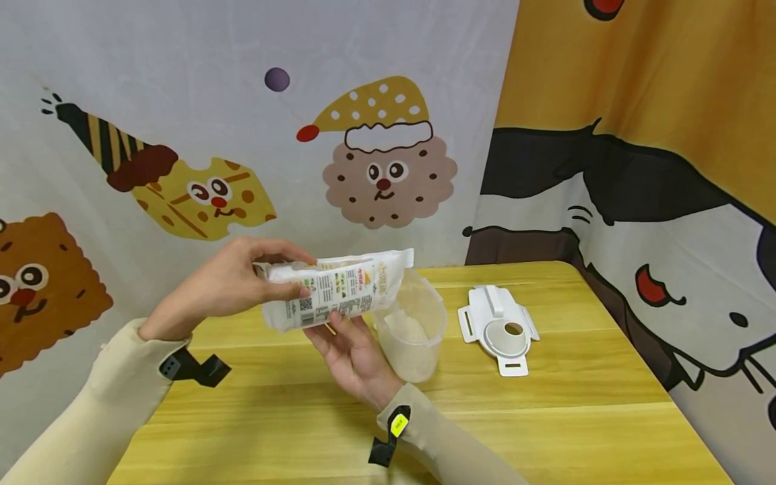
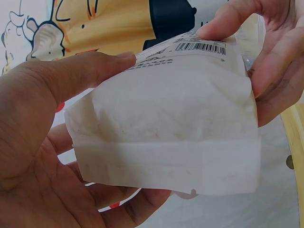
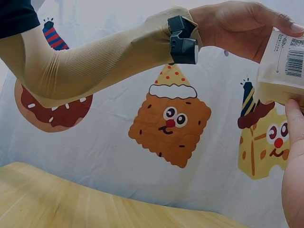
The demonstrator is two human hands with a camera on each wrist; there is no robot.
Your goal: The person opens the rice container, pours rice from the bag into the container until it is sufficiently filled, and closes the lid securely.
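A white printed packet (image 1: 342, 286) is held nearly level above the table, its far end at the rim of a translucent plastic container (image 1: 435, 296). My left hand (image 1: 233, 286) grips the packet's near end, thumb on the printed face and fingers behind. From below, my right hand (image 1: 364, 367) holds the packet's lower side, thumb against the print near the barcode, as the left wrist view shows. Pale, fine-looking contents (image 1: 407, 327) fill part of the container, which stands just past the right hand. In the left wrist view the packet's plain base (image 2: 166, 123) faces the camera.
A white plastic lid (image 1: 494, 306) with slotted tabs and a round cap lies right of the container on the wooden table (image 1: 576, 404). Behind the table hangs a cartoon-printed curtain (image 1: 242, 54), and another printed cloth (image 1: 667, 269) runs along the right side.
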